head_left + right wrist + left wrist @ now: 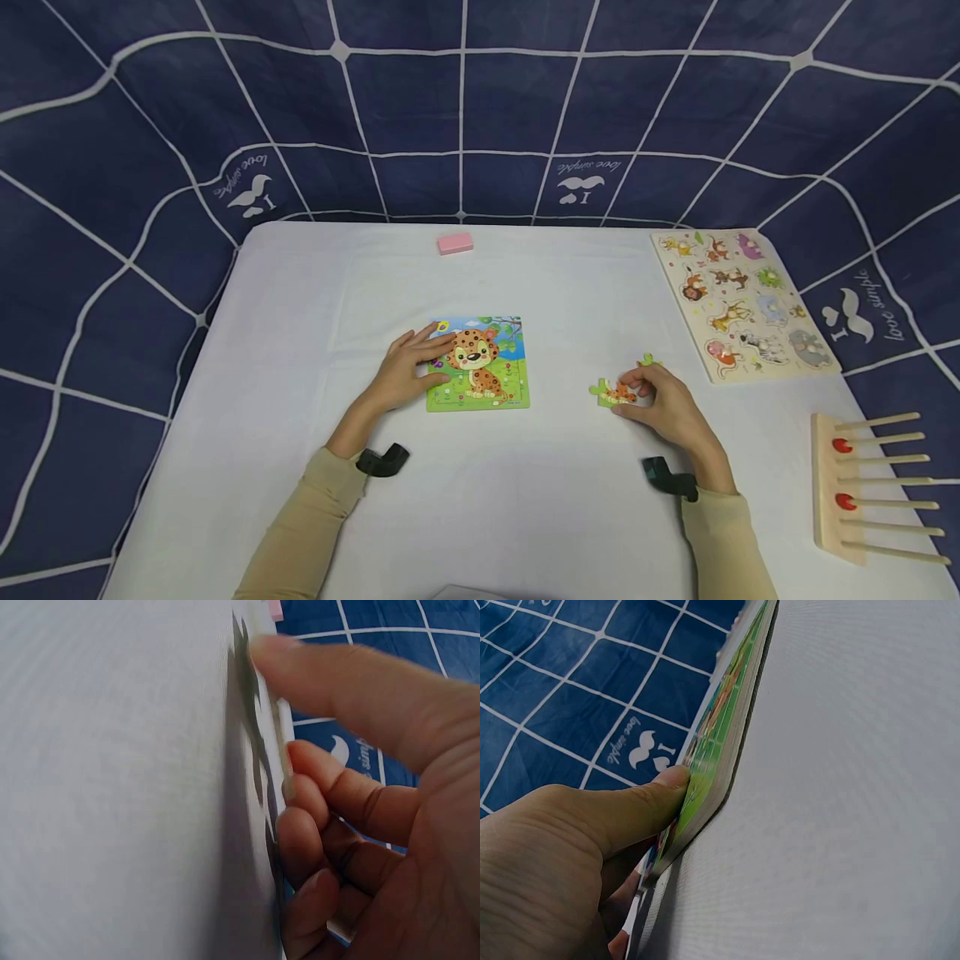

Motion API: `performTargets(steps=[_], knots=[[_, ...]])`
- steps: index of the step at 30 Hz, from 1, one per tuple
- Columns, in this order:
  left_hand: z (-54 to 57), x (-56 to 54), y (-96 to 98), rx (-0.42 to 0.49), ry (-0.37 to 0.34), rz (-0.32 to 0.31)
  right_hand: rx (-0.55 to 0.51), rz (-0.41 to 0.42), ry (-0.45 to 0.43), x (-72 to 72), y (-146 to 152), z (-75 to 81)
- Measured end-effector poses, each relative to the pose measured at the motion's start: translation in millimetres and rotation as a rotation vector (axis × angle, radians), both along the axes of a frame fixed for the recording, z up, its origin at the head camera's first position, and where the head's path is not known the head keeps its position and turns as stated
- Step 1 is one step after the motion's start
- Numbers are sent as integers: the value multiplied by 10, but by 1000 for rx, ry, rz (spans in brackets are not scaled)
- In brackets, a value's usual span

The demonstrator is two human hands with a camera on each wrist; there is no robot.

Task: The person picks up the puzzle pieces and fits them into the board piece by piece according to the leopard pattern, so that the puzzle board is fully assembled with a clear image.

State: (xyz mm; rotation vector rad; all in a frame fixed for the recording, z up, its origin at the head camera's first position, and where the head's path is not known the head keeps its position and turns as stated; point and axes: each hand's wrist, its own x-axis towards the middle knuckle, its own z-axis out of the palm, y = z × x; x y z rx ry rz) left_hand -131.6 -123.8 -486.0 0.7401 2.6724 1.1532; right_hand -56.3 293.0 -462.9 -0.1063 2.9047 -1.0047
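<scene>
A square jigsaw puzzle (498, 379) with a cartoon leopard on green grass lies near the middle of the white table. Across its left side rests my left hand (405, 371), fingers extended over the picture. The left wrist view shows the thumb (675, 780) pressing on the puzzle's green border (712, 761). To the right, my right hand (663, 408) pinches a green and orange puzzle piece (611, 392) between thumb and fingertips. Behind those fingers a green puzzle piece (649, 360) is partly hidden. In the right wrist view the piece is edge-on and dark.
A pink block (455, 243) lies toward the back edge. At the back right is a wooden animal peg board (701, 333). A wooden rack (825, 492) with several dowels and red beads sits at the right edge. Something grey (468, 593) shows at the front edge.
</scene>
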Motion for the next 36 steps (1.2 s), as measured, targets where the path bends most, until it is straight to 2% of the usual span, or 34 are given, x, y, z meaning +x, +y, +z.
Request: performTargets(steps=[11,18,22,31,36], knots=[[0,5,-8,0,-19,7,-50,-3,23,-47,-69,50],[-2,6,-4,-12,-18,10,-81,35,32,-164,-357,84],[-1,5,-11,-14,-9,9,-93,100,56,-259,-623,117],[23,12,-1,-12,10,-3,-103,306,104,-430,-1330,177],[28,20,2,-11,24,-8,-78,358,99,-472,-1579,195]])
